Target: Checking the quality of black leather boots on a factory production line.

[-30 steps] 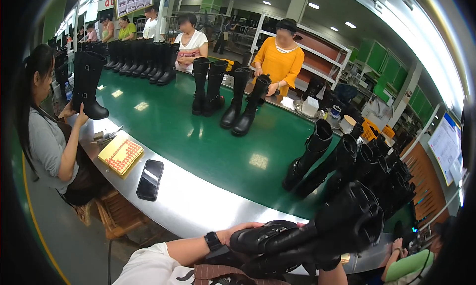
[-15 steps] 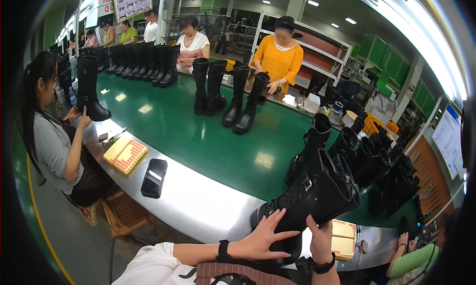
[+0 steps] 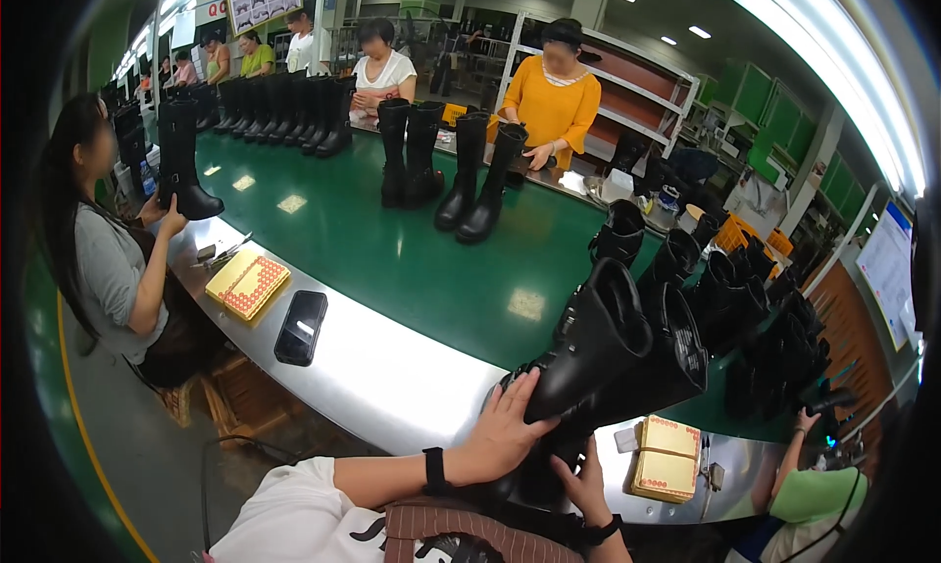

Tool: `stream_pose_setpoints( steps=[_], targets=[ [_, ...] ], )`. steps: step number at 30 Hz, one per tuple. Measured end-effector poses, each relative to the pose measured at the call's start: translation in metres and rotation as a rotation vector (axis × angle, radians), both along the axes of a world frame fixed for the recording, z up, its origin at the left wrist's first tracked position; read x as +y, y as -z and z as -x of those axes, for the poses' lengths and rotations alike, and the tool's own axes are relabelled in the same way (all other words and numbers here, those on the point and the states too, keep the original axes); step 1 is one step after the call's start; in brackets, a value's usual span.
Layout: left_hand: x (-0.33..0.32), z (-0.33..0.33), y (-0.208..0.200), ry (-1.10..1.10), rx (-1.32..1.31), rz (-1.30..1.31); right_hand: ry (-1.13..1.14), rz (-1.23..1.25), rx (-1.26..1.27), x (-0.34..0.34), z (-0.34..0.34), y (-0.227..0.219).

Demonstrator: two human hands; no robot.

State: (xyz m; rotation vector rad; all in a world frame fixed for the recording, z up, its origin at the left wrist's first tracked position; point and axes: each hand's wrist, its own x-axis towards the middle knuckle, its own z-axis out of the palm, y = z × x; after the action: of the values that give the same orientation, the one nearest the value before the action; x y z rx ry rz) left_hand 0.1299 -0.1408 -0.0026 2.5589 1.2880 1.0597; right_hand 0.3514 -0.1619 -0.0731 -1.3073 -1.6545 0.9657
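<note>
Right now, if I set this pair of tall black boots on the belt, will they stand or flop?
The boots probably tip easily: tall shafts, narrow soles. The shafts hold open unsupported, so likely fairly stiff. Both hands, left and right, grip near the foot end, hinting at some weight.

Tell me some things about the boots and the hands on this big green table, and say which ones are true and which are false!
1. Both hands are on a pair of black boots. True: the left hand lies on the side and the right hand is underneath.
2. The boots being held are red. False: they are black.
3. A black phone lies on the silver edge of the table. True.
4. The green belt has no boots on it. False: black boots stand along it.
5. The person across the belt wears a yellow top. True.
6. The left wrist is bare. False: it wears a black band.
</note>
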Motion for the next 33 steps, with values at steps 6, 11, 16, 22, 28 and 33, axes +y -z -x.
stream_pose_setpoints(
  steps=[6, 11, 16, 22, 28, 33],
  targets=[
    [-0.006, 0.035, -0.033, -0.055, -0.191, 0.156, -0.203, -0.17, -0.308, -0.023, 0.046, -0.016],
    [-0.004, 0.025, -0.033, -0.253, -0.206, 0.181, -0.296, -0.109, -0.277, -0.02, 0.048, -0.03],
    [0.014, 0.002, -0.018, -0.324, -0.25, 0.073, -0.433, -0.1, -0.211, -0.027, 0.043, -0.034],
    [0.026, 0.009, 0.002, -0.201, -0.17, 0.065, -0.431, -0.085, -0.169, -0.03, 0.017, -0.022],
    [0.047, 0.046, -0.002, -0.22, -0.702, 0.181, 0.172, -0.017, -0.148, -0.056, -0.03, 0.003],
    [0.075, 0.086, -0.034, -0.384, -0.888, 0.079, 0.406, -0.189, -0.169, -0.067, -0.038, 0.02]
  ],
)
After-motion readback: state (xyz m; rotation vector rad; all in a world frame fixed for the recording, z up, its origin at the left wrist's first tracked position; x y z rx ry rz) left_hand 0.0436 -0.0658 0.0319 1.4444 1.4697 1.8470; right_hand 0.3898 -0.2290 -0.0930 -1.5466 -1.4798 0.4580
